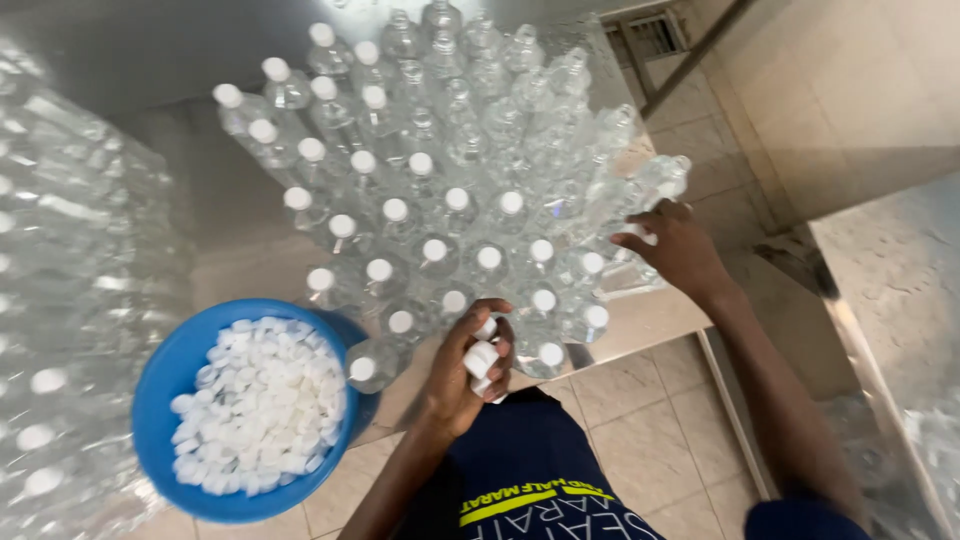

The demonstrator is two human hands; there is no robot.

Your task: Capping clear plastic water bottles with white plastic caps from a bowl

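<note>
Left hand (470, 365) grips several white bottle caps (481, 358); right hand (678, 245), fingers curled, presses a cap onto a clear plastic bottle (640, 205).

caps in hand (482, 358): small white screw caps, a few stacked
caps position: at the near table edge, beside capped bottles
bottles (640, 215): clear plastic, upright, packed close together
bottle state: right-edge ones uncapped, most near ones white-capped
</note>
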